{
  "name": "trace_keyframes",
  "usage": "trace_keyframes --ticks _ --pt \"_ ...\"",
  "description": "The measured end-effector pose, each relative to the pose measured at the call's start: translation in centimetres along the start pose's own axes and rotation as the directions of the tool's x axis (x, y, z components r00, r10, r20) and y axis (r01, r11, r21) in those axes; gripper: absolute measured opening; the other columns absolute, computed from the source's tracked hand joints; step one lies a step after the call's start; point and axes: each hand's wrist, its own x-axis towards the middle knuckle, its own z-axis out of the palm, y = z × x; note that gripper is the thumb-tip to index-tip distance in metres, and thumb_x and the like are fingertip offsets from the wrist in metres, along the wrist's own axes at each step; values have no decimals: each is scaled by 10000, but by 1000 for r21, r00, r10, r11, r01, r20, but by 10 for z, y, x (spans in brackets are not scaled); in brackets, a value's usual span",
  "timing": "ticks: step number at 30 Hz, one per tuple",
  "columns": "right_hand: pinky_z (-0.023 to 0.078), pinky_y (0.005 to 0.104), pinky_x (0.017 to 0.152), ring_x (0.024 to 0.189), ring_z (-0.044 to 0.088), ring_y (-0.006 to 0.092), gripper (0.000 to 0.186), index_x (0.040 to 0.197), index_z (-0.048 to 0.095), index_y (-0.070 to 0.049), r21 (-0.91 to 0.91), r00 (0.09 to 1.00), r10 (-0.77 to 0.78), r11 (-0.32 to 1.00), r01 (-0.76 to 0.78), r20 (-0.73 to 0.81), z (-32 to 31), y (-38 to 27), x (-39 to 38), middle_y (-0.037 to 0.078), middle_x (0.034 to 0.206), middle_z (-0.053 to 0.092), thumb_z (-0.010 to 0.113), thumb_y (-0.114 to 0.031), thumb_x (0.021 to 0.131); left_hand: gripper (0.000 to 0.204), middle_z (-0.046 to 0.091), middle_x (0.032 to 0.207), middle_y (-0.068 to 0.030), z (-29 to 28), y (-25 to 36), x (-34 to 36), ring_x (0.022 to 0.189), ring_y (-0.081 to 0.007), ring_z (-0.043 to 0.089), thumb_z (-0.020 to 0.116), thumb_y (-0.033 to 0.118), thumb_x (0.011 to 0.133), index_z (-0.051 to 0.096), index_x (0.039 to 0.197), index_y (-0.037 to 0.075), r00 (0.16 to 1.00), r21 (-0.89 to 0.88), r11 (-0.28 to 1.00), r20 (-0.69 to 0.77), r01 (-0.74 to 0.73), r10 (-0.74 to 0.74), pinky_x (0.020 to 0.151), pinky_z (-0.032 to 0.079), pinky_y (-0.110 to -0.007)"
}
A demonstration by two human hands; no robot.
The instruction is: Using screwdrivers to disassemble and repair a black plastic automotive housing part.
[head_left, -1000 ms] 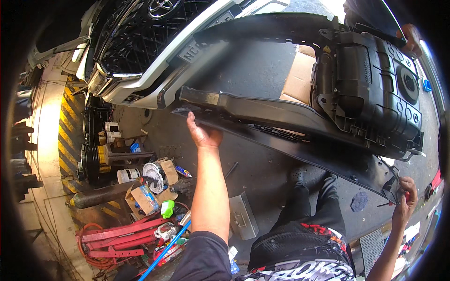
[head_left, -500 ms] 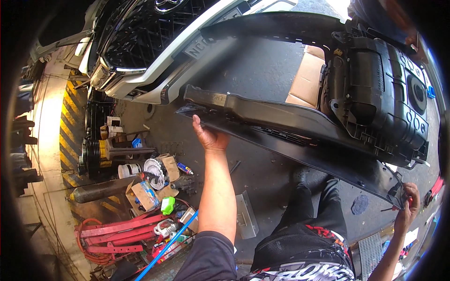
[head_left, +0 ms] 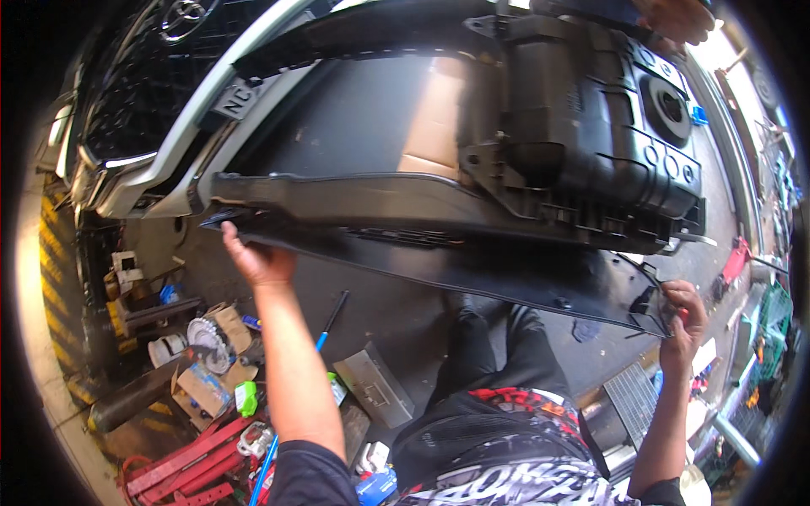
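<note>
A long, glossy black plastic trim panel [head_left: 506,278] stretches across in front of me. My left hand [head_left: 263,257] is closed on its left end, thumb up at the edge, its other fingers partly hidden. At the right end, my right hand [head_left: 685,314] grips the corner, with a small red thing showing by the fingers. Directly beyond and against or very near the panel is a large black moulded plastic car part [head_left: 557,118], with two long arms reaching left and a boxy section on the right. Whether the two pieces are joined, I cannot tell.
Another person's hand [head_left: 679,18] is at the far right. A white vehicle [head_left: 181,160] with a dark grille stands far left. Flattened cardboard [head_left: 434,110] lies on the floor. Red metal stands [head_left: 186,460], a grey metal case [head_left: 375,384] and boxes crowd the lower left.
The view has turned, so everything sits further left in it. The panel lies more level now, its right end raised. Both hands keep their hold on it.
</note>
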Motion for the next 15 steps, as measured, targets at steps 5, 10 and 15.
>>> trace_keyframes --ticks 5,10,15 --pt "413 372 1013 1139 583 239 275 1050 704 -29 34 999 34 999 -33 -38 9 -19 -3 134 1152 677 611 -105 803 601 653 1292 -68 47 -16 -29 1190 -271 596 688 519 907 592 1322 95 986 67 985 -39 162 -159 1069 443 -453" --pt "408 371 1028 1140 583 233 324 1048 718 -35 85 995 69 994 -63 -66 14 -22 -6 132 1154 676 566 -46 761 441 670 1279 -62 69 -38 -64 1190 -260 594 696 336 897 646 1260 92 965 61 963 -35 261 -260 1079 423 -428" --pt "405 362 1026 1132 580 223 293 1047 718 -30 92 994 82 993 -75 -71 19 -30 -3 133 1150 667 595 -68 784 473 669 1287 -75 57 -31 -64 1197 -272 599 690 294 871 631 1284 72 965 75 962 4 262 -264 1089 423 -436"
